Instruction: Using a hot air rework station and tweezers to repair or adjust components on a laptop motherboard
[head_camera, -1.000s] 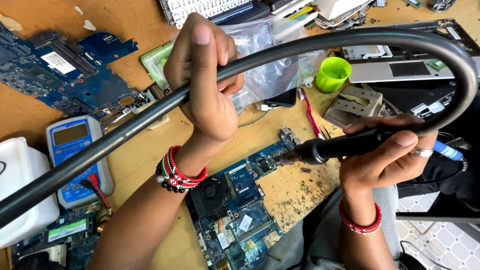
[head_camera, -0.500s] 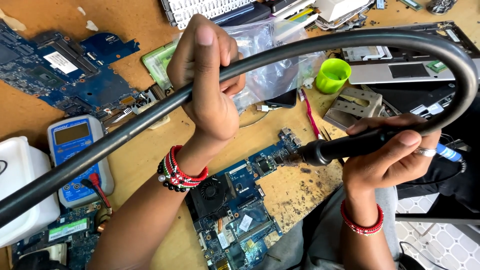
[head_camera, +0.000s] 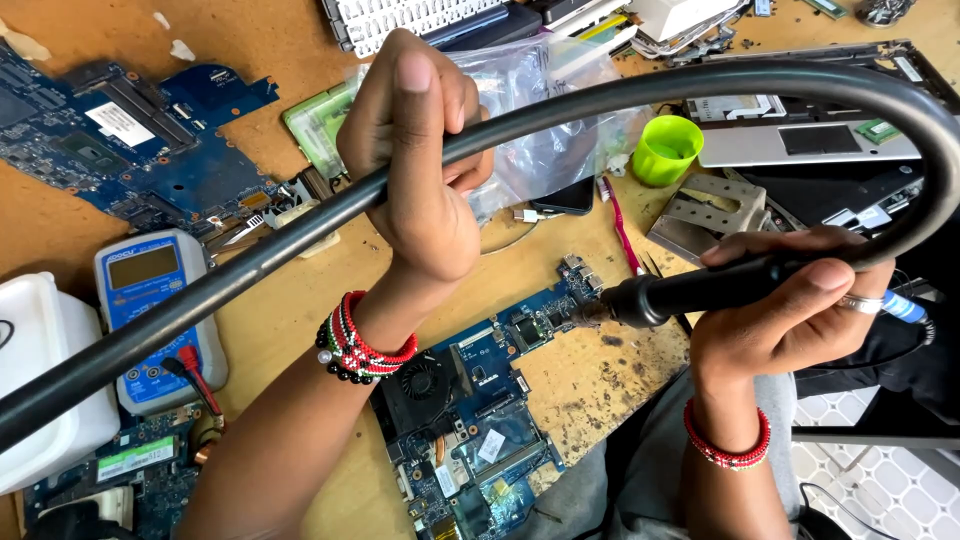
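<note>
a thick black hose (head_camera: 300, 230) loops across the whole view, from the lower left edge up over the bench, round the right side and into a black hot-air handpiece (head_camera: 700, 290). the left hand (head_camera: 415, 165) is clenched around the hose near the middle of its run, fingers wrapped over it, holding it lifted above the bench. the right hand (head_camera: 790, 310) grasps the handpiece, whose nozzle points left and sits right at the upper corner of a blue laptop motherboard (head_camera: 480, 400) with a round black fan. that board lies on a worn, scorched wooden bench (head_camera: 300, 320). left of it a blue multimeter (head_camera: 150, 300) rests beside a white plastic container (head_camera: 40, 380). farther up lie another blue circuit board (head_camera: 130, 140), a clear plastic bag (head_camera: 560, 130), a small lime green cup (head_camera: 668, 150) and a white keyboard (head_camera: 420, 20). pale tiled floor (head_camera: 860, 430) shows at the lower right.
</note>
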